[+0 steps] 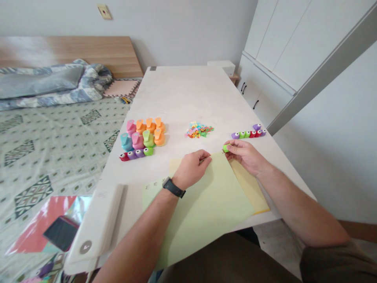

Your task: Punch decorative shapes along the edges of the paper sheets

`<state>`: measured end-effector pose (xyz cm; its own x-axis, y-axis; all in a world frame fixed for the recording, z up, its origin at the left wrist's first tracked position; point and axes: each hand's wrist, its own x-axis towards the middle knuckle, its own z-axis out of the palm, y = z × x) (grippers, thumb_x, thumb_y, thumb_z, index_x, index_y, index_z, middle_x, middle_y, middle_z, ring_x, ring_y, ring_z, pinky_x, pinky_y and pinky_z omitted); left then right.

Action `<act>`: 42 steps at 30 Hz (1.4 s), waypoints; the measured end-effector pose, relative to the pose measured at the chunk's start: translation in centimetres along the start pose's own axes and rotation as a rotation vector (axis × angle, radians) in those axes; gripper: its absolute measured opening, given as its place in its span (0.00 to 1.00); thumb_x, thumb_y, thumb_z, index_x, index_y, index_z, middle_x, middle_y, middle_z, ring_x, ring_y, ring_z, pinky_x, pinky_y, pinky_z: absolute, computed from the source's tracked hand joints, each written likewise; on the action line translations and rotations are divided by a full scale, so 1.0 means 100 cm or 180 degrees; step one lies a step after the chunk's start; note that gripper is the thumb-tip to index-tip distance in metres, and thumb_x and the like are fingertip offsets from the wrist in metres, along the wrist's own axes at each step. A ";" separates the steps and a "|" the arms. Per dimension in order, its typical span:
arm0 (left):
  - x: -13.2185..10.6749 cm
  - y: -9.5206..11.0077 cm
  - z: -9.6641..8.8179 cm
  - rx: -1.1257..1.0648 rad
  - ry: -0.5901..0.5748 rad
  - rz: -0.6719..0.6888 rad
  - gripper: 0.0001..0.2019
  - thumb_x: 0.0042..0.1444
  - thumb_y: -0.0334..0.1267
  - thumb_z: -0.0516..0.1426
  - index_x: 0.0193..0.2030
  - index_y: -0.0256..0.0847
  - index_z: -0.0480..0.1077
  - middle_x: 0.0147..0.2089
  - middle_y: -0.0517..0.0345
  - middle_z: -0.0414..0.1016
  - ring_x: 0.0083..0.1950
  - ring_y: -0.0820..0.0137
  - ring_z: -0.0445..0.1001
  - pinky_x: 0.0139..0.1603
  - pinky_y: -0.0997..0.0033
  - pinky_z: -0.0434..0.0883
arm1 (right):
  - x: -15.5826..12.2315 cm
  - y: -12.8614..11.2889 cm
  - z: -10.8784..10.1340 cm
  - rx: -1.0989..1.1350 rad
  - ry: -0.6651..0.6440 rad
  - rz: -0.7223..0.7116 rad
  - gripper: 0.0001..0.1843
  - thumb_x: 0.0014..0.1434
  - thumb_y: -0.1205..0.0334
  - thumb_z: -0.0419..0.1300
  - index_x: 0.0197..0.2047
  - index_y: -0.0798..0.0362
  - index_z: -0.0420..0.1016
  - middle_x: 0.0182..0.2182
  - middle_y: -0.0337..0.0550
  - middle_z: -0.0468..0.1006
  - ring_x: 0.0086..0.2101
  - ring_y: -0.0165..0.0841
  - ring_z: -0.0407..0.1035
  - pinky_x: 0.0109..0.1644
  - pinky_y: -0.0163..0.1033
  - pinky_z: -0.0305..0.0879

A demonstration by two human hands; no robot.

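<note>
My left hand (pixel 193 168), with a black watch on the wrist, lies closed on the far edge of a light green paper sheet (pixel 203 204) on the white table (pixel 188 94). My right hand (pixel 244 154) pinches a small green craft punch (pixel 226 148) at the sheet's far right corner. A yellow sheet (pixel 250 186) lies under the green one. A pile of coloured paper cut-outs (pixel 198 130) sits just beyond my hands.
Larger pastel punches (pixel 144 135) with a row of small ones (pixel 136 154) stand at the left. Another row of small punches (pixel 249 133) lies right. A white object (pixel 94 232) rests on the near left edge. A bed (pixel 44 133) is left, cabinets (pixel 265 78) right.
</note>
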<state>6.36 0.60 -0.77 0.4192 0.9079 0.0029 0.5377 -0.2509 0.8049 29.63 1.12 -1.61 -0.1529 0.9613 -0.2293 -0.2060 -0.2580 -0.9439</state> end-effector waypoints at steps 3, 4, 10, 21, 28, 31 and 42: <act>-0.001 0.000 0.000 -0.0042 0.0002 0.0016 0.13 0.65 0.45 0.53 0.43 0.42 0.76 0.39 0.55 0.82 0.38 0.67 0.77 0.38 0.70 0.72 | 0.000 0.000 0.000 0.0008 -0.0036 -0.0008 0.16 0.51 0.53 0.73 0.39 0.52 0.78 0.35 0.43 0.81 0.33 0.34 0.73 0.40 0.41 0.69; -0.002 0.000 0.000 -0.0046 -0.0006 0.0030 0.13 0.65 0.45 0.53 0.43 0.42 0.76 0.39 0.55 0.82 0.38 0.67 0.77 0.39 0.70 0.72 | 0.000 0.000 0.000 0.0023 -0.0048 -0.0012 0.16 0.52 0.53 0.73 0.39 0.52 0.78 0.36 0.43 0.81 0.34 0.34 0.73 0.40 0.41 0.69; -0.007 0.003 0.001 0.0071 -0.0026 0.0180 0.13 0.65 0.44 0.53 0.43 0.42 0.76 0.39 0.55 0.81 0.37 0.67 0.76 0.39 0.69 0.71 | -0.001 -0.001 0.000 0.0147 -0.0004 -0.0029 0.12 0.56 0.53 0.70 0.39 0.50 0.79 0.40 0.45 0.81 0.38 0.35 0.75 0.42 0.40 0.70; -0.011 0.002 0.005 0.0277 0.0080 0.0364 0.10 0.65 0.41 0.53 0.42 0.42 0.76 0.38 0.56 0.81 0.37 0.68 0.75 0.38 0.70 0.68 | 0.002 -0.003 -0.001 0.0409 -0.0047 0.0050 0.12 0.58 0.51 0.67 0.41 0.49 0.78 0.44 0.48 0.83 0.44 0.41 0.78 0.45 0.46 0.72; -0.011 -0.001 0.005 0.0249 0.0115 0.0355 0.10 0.65 0.40 0.54 0.41 0.41 0.76 0.39 0.54 0.81 0.38 0.67 0.76 0.37 0.70 0.68 | 0.016 -0.007 0.000 0.0312 -0.0088 0.0209 0.10 0.56 0.55 0.69 0.39 0.51 0.80 0.42 0.47 0.83 0.41 0.38 0.77 0.43 0.42 0.72; -0.010 -0.002 0.006 0.0262 0.0108 0.0358 0.10 0.65 0.40 0.54 0.41 0.41 0.76 0.40 0.54 0.81 0.38 0.68 0.76 0.37 0.71 0.68 | 0.033 -0.014 0.009 0.0022 -0.0073 0.0169 0.11 0.53 0.56 0.72 0.36 0.53 0.80 0.39 0.47 0.82 0.38 0.36 0.75 0.38 0.39 0.70; -0.010 -0.009 0.010 0.0385 0.0192 0.0481 0.09 0.65 0.39 0.54 0.41 0.40 0.75 0.40 0.54 0.81 0.38 0.68 0.77 0.38 0.71 0.67 | 0.092 -0.027 0.031 -0.1998 0.0106 -0.0223 0.13 0.56 0.54 0.67 0.39 0.55 0.78 0.35 0.47 0.80 0.34 0.32 0.72 0.28 0.34 0.58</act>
<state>6.23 -0.42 -2.08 0.4592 0.8744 0.1568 0.5574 -0.4211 0.7155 25.80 10.41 -0.43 -0.1274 0.9789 -0.1596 0.3933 -0.0979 -0.9142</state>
